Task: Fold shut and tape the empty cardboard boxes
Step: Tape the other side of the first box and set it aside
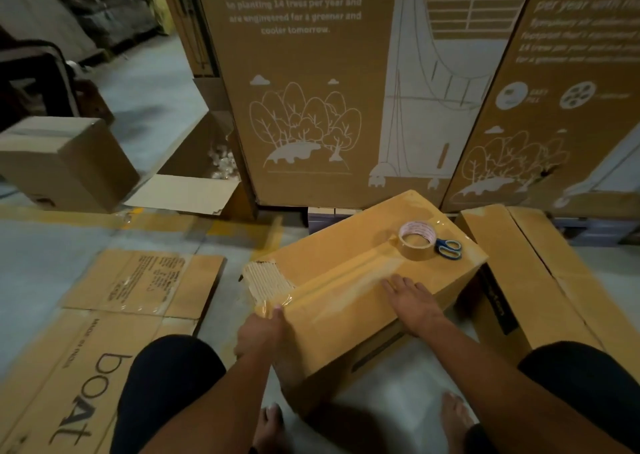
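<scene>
Bare feet [272,419] and two dark-clad knees frame the person's forearms, which reach forward to a closed cardboard box [363,280] on the concrete floor [391,394]. The left hand [263,332] wraps its fingers over the box's near-left corner, pressing a loose end of clear tape [277,303] down over the edge beside a torn patch [265,278] where the corrugation shows. The right hand [408,297] lies flat and open on the box's top, fingers straight, just beside the taped centre seam [349,273].

Judging by this, the step in hand is smoothing the strip down. It would go best with the flat palm swept along the seam toward the far end, while the left hand keeps the tail tight over the corner so that no wrinkle or bubble sets in.

On the box's far end a roll of tape [417,240] rests on the seam, with blue-handled scissors [448,247] touching it; both sit in the path of a full sweep and may need shifting. Right of the box lies another carton [540,273] with its flaps unsealed. Left of the box, flattened cartons [138,280] are spread on the floor, one printed "boAt". Behind the box stand tall printed air-cooler cartons [304,90], leaving little room there.
</scene>
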Demonstrator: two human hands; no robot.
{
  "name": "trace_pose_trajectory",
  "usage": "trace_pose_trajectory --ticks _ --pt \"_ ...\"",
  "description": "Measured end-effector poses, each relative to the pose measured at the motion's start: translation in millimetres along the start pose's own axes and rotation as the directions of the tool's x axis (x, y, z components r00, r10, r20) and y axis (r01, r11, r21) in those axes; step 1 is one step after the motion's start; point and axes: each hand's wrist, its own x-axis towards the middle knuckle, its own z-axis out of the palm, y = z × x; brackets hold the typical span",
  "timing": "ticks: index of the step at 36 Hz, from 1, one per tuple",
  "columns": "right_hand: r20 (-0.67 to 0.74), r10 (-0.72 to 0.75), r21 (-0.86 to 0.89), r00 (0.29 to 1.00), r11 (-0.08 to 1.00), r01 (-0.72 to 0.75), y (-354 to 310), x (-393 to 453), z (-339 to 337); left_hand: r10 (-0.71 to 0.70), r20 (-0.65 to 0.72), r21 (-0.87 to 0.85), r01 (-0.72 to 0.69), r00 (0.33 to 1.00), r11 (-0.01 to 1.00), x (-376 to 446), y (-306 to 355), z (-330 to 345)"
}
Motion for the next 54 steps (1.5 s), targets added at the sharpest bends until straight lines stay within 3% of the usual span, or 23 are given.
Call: trace_pose_trajectory --ticks 2,5,8,11,15,19,24,27,30,33,37,40,44,48,54 --pt "0.023 -0.038 0.018 0.999 0.999 0.038 -3 3 -4 -0.040 -0.063 -0.048 0.037 0.997 0.998 3 3 -3" --pt "0.065 -0.056 0.155 0.996 0.987 0.046 -8 9 -5 0.013 -0.098 -0.245 -0.036 0.995 0.969 5 5 -5" --pt "0.097 -0.043 0.380 0.994 0.925 0.003 -16 18 -6 0.072 -0.121 -0.272 -0.103 0.990 0.957 8 0 -6" --pt "0.117 -0.019 0.493 0.993 0.869 -0.042 -32 33 -14 0.077 -0.121 -0.313 -0.111 0.990 0.943 12 -3 -7" --pt "0.107 -0.018 0.465 0.994 0.885 -0.034 -73 51 -21 -0.005 -0.086 -0.421 -0.032 0.996 0.907 22 -6 -8" --pt "0.061 -0.131 0.358 0.989 0.928 0.101 -128 54 -16 -0.090 -0.034 -0.511 0.061 0.995 0.858 28 -8 -12" --pt "0.015 -0.311 0.297 0.950 0.909 0.292 -188 50 -18 -0.163 0.002 -0.558 0.136 0.987 0.819 32 -6 -10" --pt "0.013 -0.355 0.335 0.935 0.882 0.331 -192 51 -21 -0.172 0.008 -0.566 0.146 0.985 0.811 33 -5 -5" --pt "-0.055 -0.361 0.432 0.931 0.832 0.348 -171 52 -32 -0.186 0.102 -0.551 0.211 0.977 0.807 32 -6 4" --pt "-0.177 -0.242 0.423 0.954 0.856 0.296 -141 53 -42 -0.128 0.126 -0.529 0.175 0.984 0.830 28 -2 17" --pt "-0.270 0.094 0.355 0.958 0.935 0.008 -93 62 -45 -0.086 0.143 -0.557 0.152 0.986 0.817 16 11 26" --pt "-0.254 0.316 0.285 0.914 0.928 -0.241 -51 67 -47 -0.046 0.212 -0.579 0.163 0.976 0.799 10 20 37" --pt "-0.134 0.523 0.235 0.842 0.842 -0.485 9 65 -43 -0.038 0.179 -0.531 0.129 0.983 0.837 3 27 55" --pt "-0.098 0.614 0.205 0.783 0.782 -0.588 63 60 -27 -0.056 0.129 -0.472 0.111 0.990 0.875 2 37 58" --pt "0.032 0.560 0.347 0.828 0.770 -0.535 111 64 -24 0.021 0.088 -0.345 0.011 0.996 0.938 7 35 65"
